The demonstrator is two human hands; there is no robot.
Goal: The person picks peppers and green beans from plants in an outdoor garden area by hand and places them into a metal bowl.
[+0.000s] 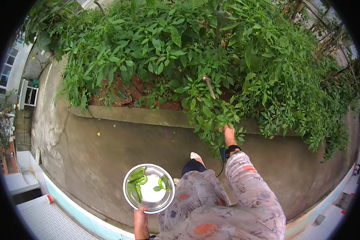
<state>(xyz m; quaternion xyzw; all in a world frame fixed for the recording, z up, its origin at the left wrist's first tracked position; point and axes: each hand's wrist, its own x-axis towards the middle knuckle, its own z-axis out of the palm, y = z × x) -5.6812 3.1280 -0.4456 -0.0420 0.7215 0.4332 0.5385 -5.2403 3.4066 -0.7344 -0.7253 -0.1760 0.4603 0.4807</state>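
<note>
My left hand [141, 214] grips the near rim of a round stainless steel bowl [150, 207]. Several green chili peppers [138, 192] lie around the bowl's inside wall, along with a loose green leaf [157, 188]. Out in front, my right hand [229, 132] reaches into the leaves of a pepper plant [211, 115] that leans over the bed's edge. Foliage hides its fingertips, so whether they hold anything is not visible. A black band [233, 148] circles the right wrist, with a dark device and cable [223, 154] hanging beside it.
A low concrete curb [144, 116] borders the planted bed of red soil [135, 87]. One cut stick [209, 86] stands among the plants. Concrete paving [87, 162] lies underfoot, and a light blue and white wall edge [75, 207] curves behind me.
</note>
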